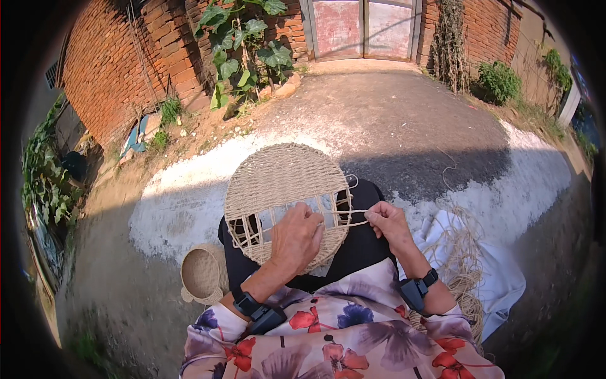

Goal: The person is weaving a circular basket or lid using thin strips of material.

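A round panel woven from tan cord (284, 174) rests on my lap. Its far part is densely woven; nearer me, bare cords cross open gaps. My left hand (295, 240) lies over this open part with its fingers curled in at the cords. What those fingertips grip is hidden. Beyond the panel's right rim, my right hand (390, 227) pinches a tan cord (357, 218) between thumb and finger. The cord runs left from there, across the rim into the open weave near my left hand. A loop of cord sticks out from the upper right rim.
A small round woven basket (203, 273) stands on the ground by my left knee. To my right, a loose heap of tan cord (464, 265) lies on white sheeting (502, 278). Farther off are a brick wall (113, 82), a leafy plant (243, 50) and a double door (363, 28).
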Demonstrator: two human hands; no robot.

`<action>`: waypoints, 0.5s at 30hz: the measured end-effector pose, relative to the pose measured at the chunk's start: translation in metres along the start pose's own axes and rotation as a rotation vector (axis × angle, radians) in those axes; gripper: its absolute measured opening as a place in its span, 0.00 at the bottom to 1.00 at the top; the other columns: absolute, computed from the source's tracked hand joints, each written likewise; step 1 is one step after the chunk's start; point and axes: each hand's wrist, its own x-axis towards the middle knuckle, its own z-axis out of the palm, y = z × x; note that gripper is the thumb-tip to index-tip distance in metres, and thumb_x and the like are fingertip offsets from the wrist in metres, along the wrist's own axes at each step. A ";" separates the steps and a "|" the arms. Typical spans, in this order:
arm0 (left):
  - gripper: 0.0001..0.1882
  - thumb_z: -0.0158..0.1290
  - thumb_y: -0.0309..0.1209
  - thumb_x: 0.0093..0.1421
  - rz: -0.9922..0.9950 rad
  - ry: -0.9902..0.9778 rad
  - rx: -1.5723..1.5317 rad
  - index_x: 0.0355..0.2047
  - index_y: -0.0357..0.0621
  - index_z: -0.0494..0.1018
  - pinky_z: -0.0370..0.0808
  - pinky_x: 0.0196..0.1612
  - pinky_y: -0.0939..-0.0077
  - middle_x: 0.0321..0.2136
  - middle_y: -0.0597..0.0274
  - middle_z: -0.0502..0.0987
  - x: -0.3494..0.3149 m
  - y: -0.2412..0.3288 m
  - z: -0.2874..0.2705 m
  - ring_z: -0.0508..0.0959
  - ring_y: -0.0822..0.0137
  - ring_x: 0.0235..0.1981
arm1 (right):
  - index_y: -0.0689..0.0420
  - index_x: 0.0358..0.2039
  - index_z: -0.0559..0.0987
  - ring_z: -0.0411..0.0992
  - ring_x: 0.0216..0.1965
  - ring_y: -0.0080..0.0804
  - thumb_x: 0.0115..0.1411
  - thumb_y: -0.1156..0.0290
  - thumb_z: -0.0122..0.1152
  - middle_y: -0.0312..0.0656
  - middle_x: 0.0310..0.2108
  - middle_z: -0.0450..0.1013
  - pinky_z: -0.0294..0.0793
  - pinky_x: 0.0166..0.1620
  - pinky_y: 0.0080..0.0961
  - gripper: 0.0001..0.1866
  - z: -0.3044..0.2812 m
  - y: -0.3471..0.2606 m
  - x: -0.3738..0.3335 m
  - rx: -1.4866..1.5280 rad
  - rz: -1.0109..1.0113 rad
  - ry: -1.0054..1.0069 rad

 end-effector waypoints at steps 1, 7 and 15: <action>0.08 0.62 0.33 0.57 0.035 -0.002 -0.057 0.36 0.46 0.79 0.76 0.33 0.59 0.26 0.55 0.76 0.005 -0.001 0.007 0.80 0.54 0.32 | 0.56 0.33 0.78 0.65 0.21 0.12 0.65 0.69 0.64 0.28 0.23 0.71 0.65 0.23 0.13 0.06 -0.001 0.000 -0.001 0.005 0.005 -0.017; 0.06 0.60 0.34 0.58 0.065 -0.065 -0.073 0.30 0.47 0.80 0.75 0.29 0.56 0.23 0.58 0.78 0.020 0.001 0.044 0.81 0.52 0.26 | 0.58 0.39 0.79 0.70 0.27 0.14 0.68 0.71 0.60 0.31 0.28 0.74 0.72 0.29 0.14 0.05 0.014 -0.017 0.010 0.034 -0.105 -0.049; 0.09 0.54 0.35 0.62 0.011 -0.347 0.146 0.33 0.47 0.81 0.77 0.29 0.51 0.23 0.49 0.81 0.032 0.015 0.038 0.82 0.49 0.26 | 0.64 0.39 0.80 0.72 0.27 0.21 0.60 0.77 0.62 0.37 0.27 0.75 0.74 0.32 0.27 0.07 0.031 -0.015 0.009 -0.620 -0.479 0.056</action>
